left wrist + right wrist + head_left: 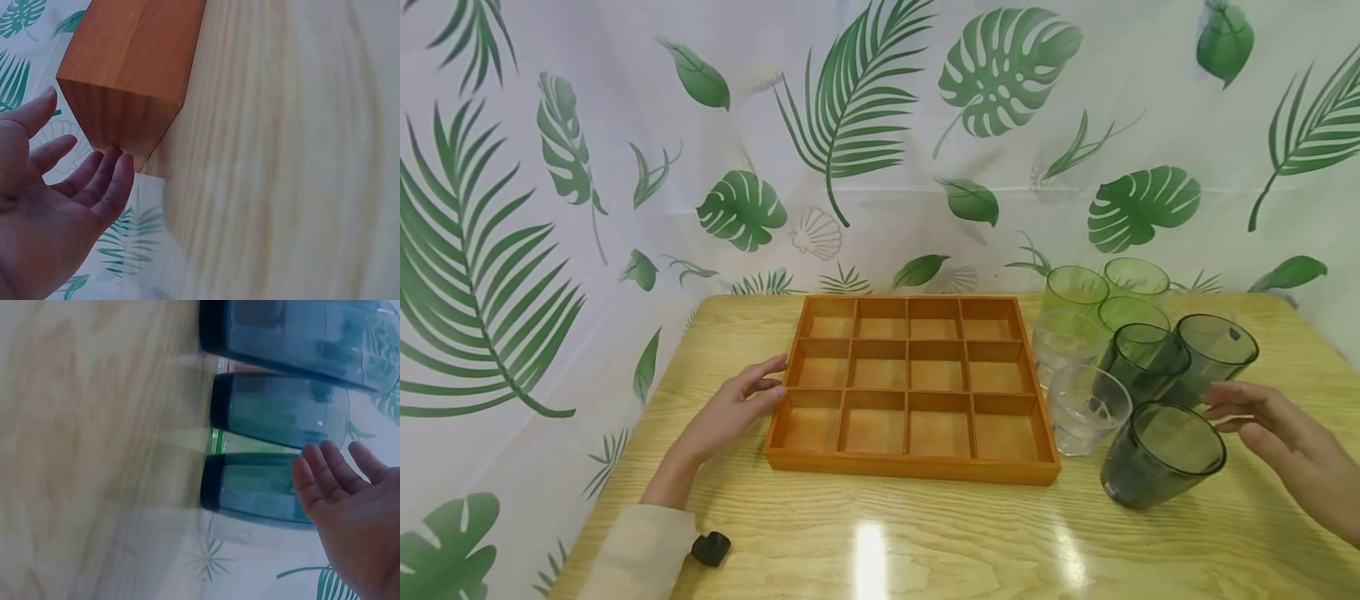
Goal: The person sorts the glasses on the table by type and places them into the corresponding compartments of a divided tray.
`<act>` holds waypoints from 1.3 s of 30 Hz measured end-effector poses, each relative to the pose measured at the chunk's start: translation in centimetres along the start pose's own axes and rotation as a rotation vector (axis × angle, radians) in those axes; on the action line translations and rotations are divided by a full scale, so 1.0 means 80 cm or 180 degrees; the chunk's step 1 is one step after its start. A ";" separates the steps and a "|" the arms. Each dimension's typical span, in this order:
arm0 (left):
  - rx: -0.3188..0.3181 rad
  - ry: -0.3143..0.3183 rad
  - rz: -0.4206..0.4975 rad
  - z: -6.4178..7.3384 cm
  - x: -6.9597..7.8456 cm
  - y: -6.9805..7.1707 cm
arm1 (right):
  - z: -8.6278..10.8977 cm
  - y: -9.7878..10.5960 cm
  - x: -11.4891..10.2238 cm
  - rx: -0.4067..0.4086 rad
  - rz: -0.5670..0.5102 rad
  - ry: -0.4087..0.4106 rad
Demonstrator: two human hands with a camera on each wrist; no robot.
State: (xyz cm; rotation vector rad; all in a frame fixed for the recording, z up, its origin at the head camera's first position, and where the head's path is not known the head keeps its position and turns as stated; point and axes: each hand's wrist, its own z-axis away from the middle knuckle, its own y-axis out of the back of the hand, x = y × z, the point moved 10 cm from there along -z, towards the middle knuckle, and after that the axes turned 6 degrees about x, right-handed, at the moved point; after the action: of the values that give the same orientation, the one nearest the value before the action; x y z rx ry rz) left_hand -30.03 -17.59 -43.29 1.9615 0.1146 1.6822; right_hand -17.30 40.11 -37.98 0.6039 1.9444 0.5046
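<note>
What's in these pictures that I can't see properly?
- Head view: bottoms of the light-green glass tumblers, behind the clear glass tumblers and smoky-grey glass tumblers.
- Head view: the arm behind the bare right hand, cut off by the right edge.
- Head view: what the small black object by the cream sleeve is; too small.
- Left wrist view: inside the orange-brown wooden tray, hidden by its outer walls.

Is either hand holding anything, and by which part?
Nothing is held: the left hand is at the left end of the wooden tray, the right hand beside dark glasses.
</note>
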 end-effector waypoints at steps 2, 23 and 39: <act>-0.0016 -0.0007 -0.0003 -0.001 0.000 -0.002 | 0.002 -0.010 -0.003 -0.0148 -0.0027 0.0001; -0.0188 0.0140 -0.0137 -0.005 -0.007 -0.010 | 0.014 -0.060 -0.022 -0.0474 -0.0259 -0.0153; -0.0284 0.0238 0.0040 -0.005 -0.017 -0.012 | 0.013 -0.061 -0.022 -0.0331 -0.0185 -0.0182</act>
State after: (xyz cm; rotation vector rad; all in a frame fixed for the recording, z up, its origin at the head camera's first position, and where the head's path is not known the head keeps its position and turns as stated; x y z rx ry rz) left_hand -30.46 -17.16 -44.94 1.8385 0.0539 1.7389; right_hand -16.63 35.25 -40.02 0.4890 1.8639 0.5426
